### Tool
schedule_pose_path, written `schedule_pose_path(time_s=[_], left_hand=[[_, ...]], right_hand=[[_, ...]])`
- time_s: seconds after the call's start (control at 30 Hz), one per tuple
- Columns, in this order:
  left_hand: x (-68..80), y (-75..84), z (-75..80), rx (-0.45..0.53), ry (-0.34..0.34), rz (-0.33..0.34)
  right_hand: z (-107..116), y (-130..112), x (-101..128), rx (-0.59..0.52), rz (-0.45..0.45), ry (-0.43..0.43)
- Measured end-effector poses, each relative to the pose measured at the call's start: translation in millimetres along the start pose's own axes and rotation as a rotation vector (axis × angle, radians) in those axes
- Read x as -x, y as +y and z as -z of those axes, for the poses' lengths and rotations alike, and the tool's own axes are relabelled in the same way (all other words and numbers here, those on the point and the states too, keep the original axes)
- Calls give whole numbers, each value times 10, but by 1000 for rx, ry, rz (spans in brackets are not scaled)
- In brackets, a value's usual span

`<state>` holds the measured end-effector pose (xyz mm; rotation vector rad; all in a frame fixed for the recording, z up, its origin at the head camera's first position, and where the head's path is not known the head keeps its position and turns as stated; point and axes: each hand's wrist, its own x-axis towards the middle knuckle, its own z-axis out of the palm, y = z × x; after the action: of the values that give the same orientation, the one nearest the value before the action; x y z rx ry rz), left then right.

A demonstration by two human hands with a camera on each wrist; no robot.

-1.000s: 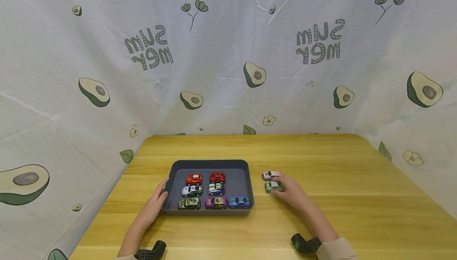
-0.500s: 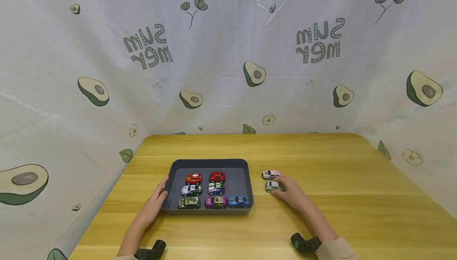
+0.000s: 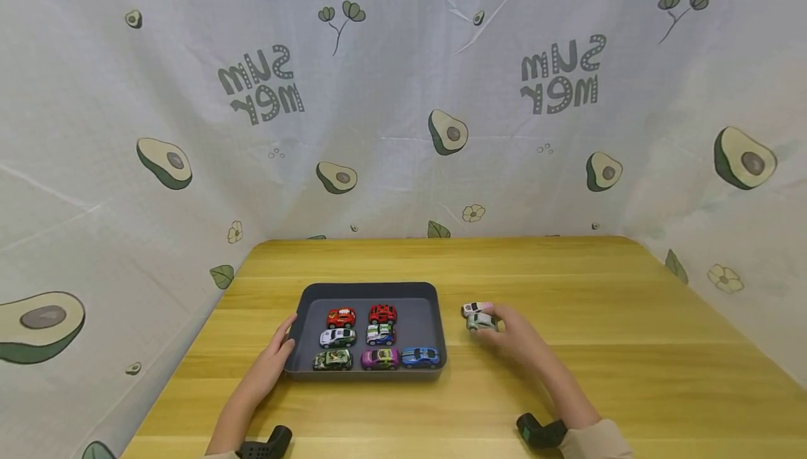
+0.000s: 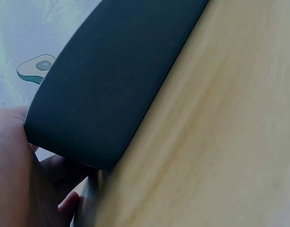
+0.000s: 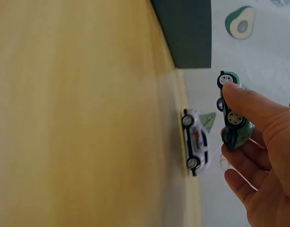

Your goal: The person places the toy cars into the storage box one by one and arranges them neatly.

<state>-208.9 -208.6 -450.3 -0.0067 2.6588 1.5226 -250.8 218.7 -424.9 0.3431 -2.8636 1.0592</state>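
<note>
My right hand (image 3: 518, 336) pinches a pale green toy car (image 3: 482, 322) between thumb and fingers, lifted off the table. In the right wrist view, this green car (image 5: 234, 113) shows its underside and wheels. Just behind it, a white and pink toy car (image 3: 471, 309) stands on the table, partly overlapped by the green one in the head view. My left hand (image 3: 271, 361) rests against the left wall of a dark grey tray (image 3: 366, 375). In the left wrist view the thumb lies at the tray's rim and the other fingers are partly hidden past its corner.
Several toy cars stand in the tray: two red ones (image 3: 341, 317) at the back, and a camouflage car (image 3: 333, 360), a purple car (image 3: 380, 359) and a blue car (image 3: 420, 357) along the front. A printed curtain (image 3: 391, 94) hangs behind the wooden table (image 3: 567, 284).
My right hand has raised the green car from the table, up beside the white and pink car. My left hand and the tray have stayed in place.
</note>
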Motion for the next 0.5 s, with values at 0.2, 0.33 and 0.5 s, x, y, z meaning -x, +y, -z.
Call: schedule_pose_path(time_s=[0.2,0.33,0.5], left_hand=[[3,10,1,-7,3,-5],[7,16,0,-7,3,0],[3,12,5,-4,-1,2]], right_hand=[[15,-240,-23,23,75,13],[-10,-381,-72,9,110,16],[-85,-537,-150,20,146,27]])
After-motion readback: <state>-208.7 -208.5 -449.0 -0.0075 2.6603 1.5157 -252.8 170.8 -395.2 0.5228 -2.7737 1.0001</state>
